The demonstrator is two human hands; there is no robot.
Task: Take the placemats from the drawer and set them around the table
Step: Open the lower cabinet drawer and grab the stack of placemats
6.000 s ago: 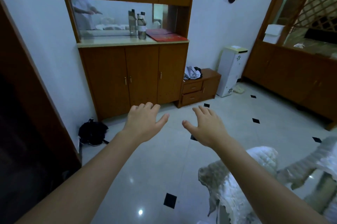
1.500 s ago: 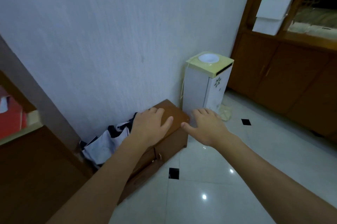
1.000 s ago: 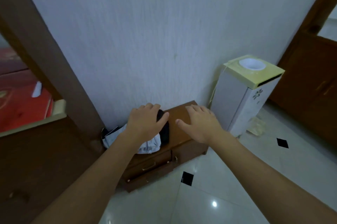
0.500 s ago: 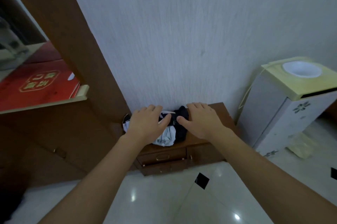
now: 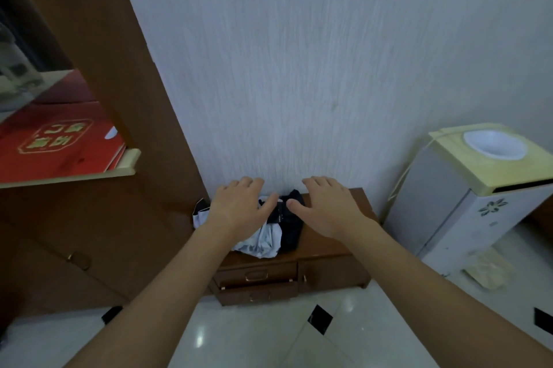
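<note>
Both hands, left hand (image 5: 239,212) and right hand (image 5: 327,207), hover with fingers (image 5: 314,183) spread and relaxed, grasping nothing, above the low brown cabinet (image 5: 329,251); its two drawers (image 5: 257,273) sit closed below.

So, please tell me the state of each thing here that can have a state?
Left hand: open, holds nothing.
Right hand: open, holds nothing.
Upper drawer: closed.
Lower drawer: slightly open.
Cabinet door: closed.
Clothes: crumpled on the cabinet top.
Dispenser: no bottle on top.
</note>
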